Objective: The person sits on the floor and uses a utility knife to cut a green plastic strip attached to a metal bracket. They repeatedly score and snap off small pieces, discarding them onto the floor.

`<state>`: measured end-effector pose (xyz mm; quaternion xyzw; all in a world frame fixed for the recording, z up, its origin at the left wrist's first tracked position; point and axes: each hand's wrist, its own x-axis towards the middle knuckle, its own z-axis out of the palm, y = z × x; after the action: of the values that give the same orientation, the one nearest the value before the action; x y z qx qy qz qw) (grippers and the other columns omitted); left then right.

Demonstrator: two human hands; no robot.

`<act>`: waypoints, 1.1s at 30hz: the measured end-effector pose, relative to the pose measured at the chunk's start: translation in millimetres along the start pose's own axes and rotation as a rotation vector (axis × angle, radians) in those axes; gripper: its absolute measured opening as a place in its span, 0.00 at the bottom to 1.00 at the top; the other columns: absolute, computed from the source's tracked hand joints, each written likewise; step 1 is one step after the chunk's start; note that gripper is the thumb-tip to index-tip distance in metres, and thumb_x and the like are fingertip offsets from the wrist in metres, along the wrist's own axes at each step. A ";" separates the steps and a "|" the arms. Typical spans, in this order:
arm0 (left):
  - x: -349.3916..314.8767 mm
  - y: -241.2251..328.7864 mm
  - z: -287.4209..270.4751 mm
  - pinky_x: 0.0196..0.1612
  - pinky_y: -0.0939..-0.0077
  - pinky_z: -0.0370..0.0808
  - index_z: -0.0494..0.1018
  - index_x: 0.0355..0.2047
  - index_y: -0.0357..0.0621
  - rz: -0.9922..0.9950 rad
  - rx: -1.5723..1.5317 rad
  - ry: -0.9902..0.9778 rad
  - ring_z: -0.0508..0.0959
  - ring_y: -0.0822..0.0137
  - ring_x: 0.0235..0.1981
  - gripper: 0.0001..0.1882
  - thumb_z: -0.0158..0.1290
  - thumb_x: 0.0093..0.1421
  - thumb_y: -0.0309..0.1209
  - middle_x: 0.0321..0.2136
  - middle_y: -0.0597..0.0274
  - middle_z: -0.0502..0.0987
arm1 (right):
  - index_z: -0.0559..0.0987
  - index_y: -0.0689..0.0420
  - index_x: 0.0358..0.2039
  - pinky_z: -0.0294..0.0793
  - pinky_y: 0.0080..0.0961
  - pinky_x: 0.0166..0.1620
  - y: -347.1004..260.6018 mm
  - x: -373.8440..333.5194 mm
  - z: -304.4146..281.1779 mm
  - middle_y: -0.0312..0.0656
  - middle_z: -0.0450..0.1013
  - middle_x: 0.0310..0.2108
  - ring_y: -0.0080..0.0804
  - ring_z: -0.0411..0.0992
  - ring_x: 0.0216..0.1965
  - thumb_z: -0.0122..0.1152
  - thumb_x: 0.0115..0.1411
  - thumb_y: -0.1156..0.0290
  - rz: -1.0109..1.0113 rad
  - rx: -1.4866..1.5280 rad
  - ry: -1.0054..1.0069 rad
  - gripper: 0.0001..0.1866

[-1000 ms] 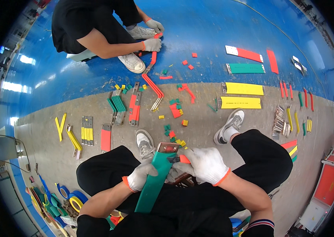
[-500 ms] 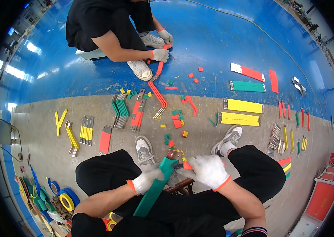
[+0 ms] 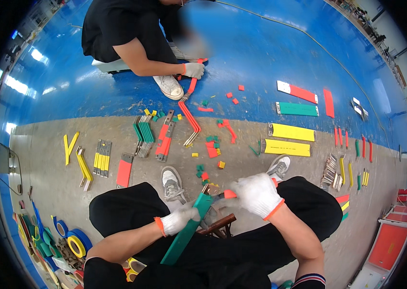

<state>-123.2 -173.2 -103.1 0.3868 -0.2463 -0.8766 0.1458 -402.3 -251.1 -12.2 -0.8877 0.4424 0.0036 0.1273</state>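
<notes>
Gripping a flat green-sleeved metal bar over our black-clad lap with our white-gloved left hand, and a red-handled tool with our white-gloved right hand, we probably do best working away from our left. Flat yellow bars lie ahead.

I see bar in left hand, right hand beside, scraps on floor ahead, person beyond, leftward, tape rolls near left, cabinet far right
</notes>
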 end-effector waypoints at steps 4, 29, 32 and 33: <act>-28.0 38.9 28.8 0.54 0.61 0.81 0.62 0.68 0.34 -0.107 -0.004 -0.027 0.82 0.55 0.47 0.36 0.46 0.57 0.29 0.49 0.45 0.79 | 0.81 0.49 0.31 0.75 0.39 0.30 21.9 -10.3 -30.8 0.40 0.77 0.25 0.43 0.80 0.28 0.72 0.55 0.49 0.154 -0.087 0.022 0.17; -4.6 39.8 38.0 0.39 0.68 0.79 0.76 0.51 0.36 -0.087 -0.108 0.107 0.81 0.64 0.34 0.19 0.53 0.62 0.34 0.38 0.55 0.80 | 0.79 0.51 0.52 0.83 0.44 0.35 -69.9 -31.1 69.8 0.49 0.82 0.40 0.53 0.83 0.35 0.76 0.58 0.60 0.394 0.573 0.378 0.23; 6.8 24.4 27.0 0.41 0.68 0.79 0.77 0.49 0.37 -0.084 -0.169 0.085 0.80 0.64 0.35 0.17 0.52 0.64 0.34 0.38 0.56 0.81 | 0.79 0.52 0.52 0.83 0.44 0.37 -75.2 -29.7 70.9 0.51 0.82 0.40 0.53 0.83 0.37 0.76 0.59 0.60 0.401 0.635 0.338 0.23; 7.9 16.9 21.4 0.41 0.68 0.79 0.78 0.48 0.37 -0.082 -0.093 0.134 0.80 0.64 0.35 0.17 0.52 0.64 0.34 0.38 0.56 0.81 | 0.79 0.52 0.52 0.83 0.43 0.38 -78.7 -28.7 71.7 0.52 0.83 0.39 0.53 0.83 0.37 0.76 0.59 0.60 0.407 0.659 0.326 0.23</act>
<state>-143.4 -184.0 -86.3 0.4473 -0.1792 -0.8643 0.1438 -350.3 -166.8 -60.6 -0.6831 0.6005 -0.2536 0.3293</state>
